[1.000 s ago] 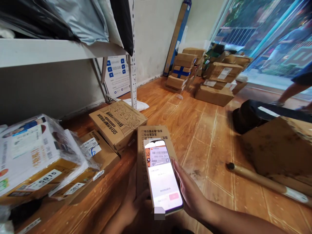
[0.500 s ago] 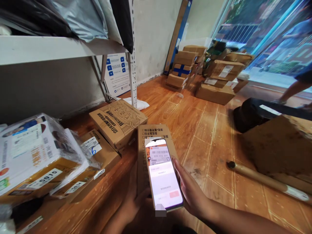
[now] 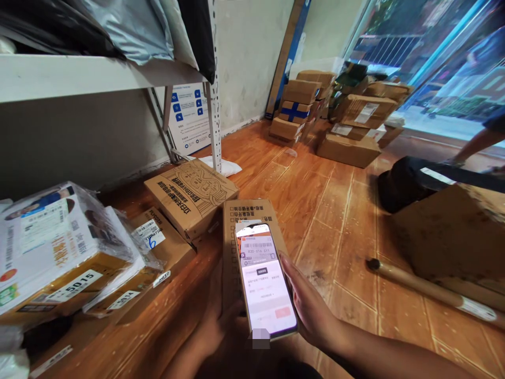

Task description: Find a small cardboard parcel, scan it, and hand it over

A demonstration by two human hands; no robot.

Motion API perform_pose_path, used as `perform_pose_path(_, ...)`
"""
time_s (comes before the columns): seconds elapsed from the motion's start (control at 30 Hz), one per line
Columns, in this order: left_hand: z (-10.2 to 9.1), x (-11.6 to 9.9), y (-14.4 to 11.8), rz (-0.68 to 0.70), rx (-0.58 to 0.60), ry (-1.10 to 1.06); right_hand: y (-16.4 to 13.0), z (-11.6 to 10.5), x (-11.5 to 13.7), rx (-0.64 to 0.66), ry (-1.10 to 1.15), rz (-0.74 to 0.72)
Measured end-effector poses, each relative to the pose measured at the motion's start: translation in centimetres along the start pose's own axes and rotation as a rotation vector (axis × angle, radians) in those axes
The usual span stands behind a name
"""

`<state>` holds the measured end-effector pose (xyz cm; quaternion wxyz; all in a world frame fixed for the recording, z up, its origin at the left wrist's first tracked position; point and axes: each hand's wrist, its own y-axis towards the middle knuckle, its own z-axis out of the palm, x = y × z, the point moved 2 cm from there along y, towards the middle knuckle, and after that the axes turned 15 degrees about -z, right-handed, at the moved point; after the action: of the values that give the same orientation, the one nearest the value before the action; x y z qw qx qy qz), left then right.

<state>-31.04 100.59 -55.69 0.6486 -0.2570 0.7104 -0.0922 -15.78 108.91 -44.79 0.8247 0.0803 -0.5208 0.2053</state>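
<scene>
My right hand [image 3: 305, 297] is closed round the edge of a smartphone [image 3: 268, 302], its lit screen facing up. On the screen, a camera picture of a barcode label sits above a white form with a pale red button. Directly beneath the phone is a long brown cardboard box [image 3: 252, 206] with printed dark lettering; the phone covers much of its top. My left hand [image 3: 228, 322] is at the near left side of that box, seemingly gripping it, its fingers in deep shadow and partly hidden.
A printed carton [image 3: 191, 192] and wrapped parcels [image 3: 51, 237] lie to the left, below a white shelf [image 3: 94, 73] holding plastic mailing bags. Stacked boxes [image 3: 355, 116] stand by the glass door. At right are a large box [image 3: 453, 237], a black package [image 3: 406, 184] and a cardboard tube [image 3: 426, 292]. A person's leg shows far right.
The phone screen differs: the label code has changed, and a small dark message and extra text lines now appear. Both hands, the phone and the box stay nearly in place.
</scene>
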Motion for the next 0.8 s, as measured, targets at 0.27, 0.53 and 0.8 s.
perform_pose_path(0.27,0.0,-0.9,-0.2,-0.036,0.091,0.043,0.0,0.2,-0.2,-0.025,-0.023,0.071)
perform_pose_path(0.53,-0.9,-4.9,-0.8,0.095,-0.240,-0.025,-0.1,-0.1,-0.3,-0.018,-0.149,0.022)
perform_pose_path(0.8,0.1,-9.6,-0.5,0.006,-0.049,-0.203,-0.4,-0.7,-1.2,0.023,-0.190,0.043)
